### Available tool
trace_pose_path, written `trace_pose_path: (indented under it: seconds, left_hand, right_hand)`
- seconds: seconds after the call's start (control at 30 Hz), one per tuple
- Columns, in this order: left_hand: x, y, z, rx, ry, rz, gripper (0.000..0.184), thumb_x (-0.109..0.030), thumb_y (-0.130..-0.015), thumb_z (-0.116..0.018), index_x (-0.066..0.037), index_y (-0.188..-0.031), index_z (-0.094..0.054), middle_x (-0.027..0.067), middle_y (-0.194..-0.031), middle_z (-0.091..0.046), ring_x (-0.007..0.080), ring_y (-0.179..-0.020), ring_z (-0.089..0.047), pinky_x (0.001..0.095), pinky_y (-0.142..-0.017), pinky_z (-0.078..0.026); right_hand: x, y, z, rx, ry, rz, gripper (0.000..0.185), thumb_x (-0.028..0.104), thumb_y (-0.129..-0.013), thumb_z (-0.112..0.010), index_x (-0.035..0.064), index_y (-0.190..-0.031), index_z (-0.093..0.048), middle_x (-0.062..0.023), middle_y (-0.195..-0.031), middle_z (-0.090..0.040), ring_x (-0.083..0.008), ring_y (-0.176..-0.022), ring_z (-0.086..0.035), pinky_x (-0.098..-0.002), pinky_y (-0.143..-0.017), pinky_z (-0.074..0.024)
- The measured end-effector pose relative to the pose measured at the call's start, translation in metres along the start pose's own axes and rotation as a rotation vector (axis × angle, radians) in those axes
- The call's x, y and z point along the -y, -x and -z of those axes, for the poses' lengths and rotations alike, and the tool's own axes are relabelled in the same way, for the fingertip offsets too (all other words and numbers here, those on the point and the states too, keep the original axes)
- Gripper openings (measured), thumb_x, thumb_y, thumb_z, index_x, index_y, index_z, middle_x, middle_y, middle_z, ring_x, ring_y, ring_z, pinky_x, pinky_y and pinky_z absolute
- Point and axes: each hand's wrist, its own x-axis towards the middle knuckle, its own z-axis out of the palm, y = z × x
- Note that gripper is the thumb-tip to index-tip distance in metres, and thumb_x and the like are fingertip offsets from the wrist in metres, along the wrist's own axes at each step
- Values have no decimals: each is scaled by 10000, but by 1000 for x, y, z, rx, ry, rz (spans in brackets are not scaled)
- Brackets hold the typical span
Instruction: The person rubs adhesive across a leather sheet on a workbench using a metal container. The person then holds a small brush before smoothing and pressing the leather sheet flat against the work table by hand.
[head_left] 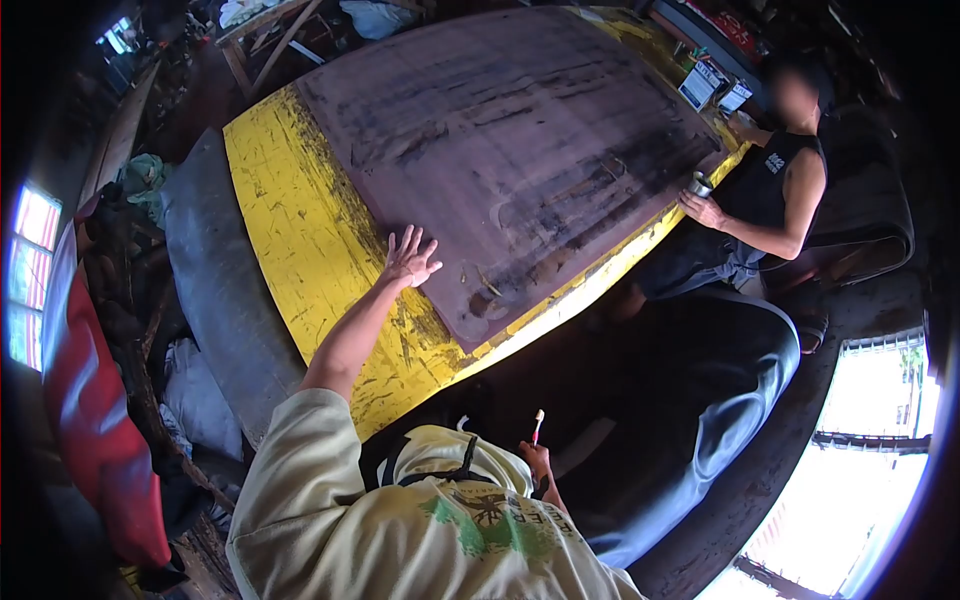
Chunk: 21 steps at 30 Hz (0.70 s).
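Observation:
My left hand (411,258) rests with fingers spread at the edge of a large dark brown sheet (450,130), which has black smears and scuffs. Under that sheet lies a yellow surface (300,220), scratched and stained, showing along the left and front sides. Low in front of my body, my right hand (537,459) is closed around a toothbrush (537,425), its head pointing up. The brush is apart from the sheet.
A co-worker (790,190) stands at the right side, holding a metal can (699,184). Blue-and-white containers (703,85) sit at the far right corner. Black sheeting (690,420) bulges at the lower right. A grey sheet (215,250) and red sheet (95,420) hang at left.

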Motion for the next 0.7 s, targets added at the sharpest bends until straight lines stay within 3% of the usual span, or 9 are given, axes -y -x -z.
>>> trace_pose_path:
  seconds: [0.13, 0.2, 0.4, 0.53, 0.7]
  left_hand:
    - [2, -3, 11, 78, 68, 49, 569, -578, -890, -300, -342, -1405, -242, 80, -1511, 11, 263, -1387, 75, 530, -1090, 31]
    - [-1, -2, 19, 56, 83, 42, 594, -572, -879, -349, -289, -1397, -290, 68, -1511, -11, 247, -1389, 52, 512, -1099, 18]
    - [-4, -8, 13, -108, 140, -9, 574, -461, -865, -481, -241, -1377, -339, 83, -1500, -94, 246, -1390, 4, 526, -1100, -54]
    - [-3, -7, 17, -104, 108, -13, 578, -437, -864, -496, -245, -1381, -326, 95, -1497, -106, 261, -1388, -19, 534, -1097, -60]
    - [-2, -10, 12, -2, 134, 41, 667, -491, -856, -482, -294, -1426, -198, 88, -1509, -8, 312, -1383, 1, 562, -1084, -7]
  right_hand:
    - [54, 7, -1, 51, -25, 0, 263, 291, -790, -684, 52, -721, -597, 28, -532, -474, -76, -406, -409, -250, -372, -308]
    - [80, 14, 1, 108, -155, 31, 240, 263, -808, -662, 67, -725, -552, 52, -503, -388, -58, -367, -343, -233, -332, -256]
    - [109, 15, 3, 23, -138, 141, 259, 271, -818, -662, 48, -733, -561, 45, -506, -404, -61, -367, -362, -229, -333, -276]
    - [83, 17, 3, -13, -67, 90, 299, 308, -797, -678, 55, -688, -563, 24, -517, -452, -81, -376, -413, -244, -343, -330]
    - [20, -1, 4, 14, 29, -63, 321, 360, -777, -691, 67, -691, -595, -1, -518, -483, -117, -376, -446, -264, -345, -366]
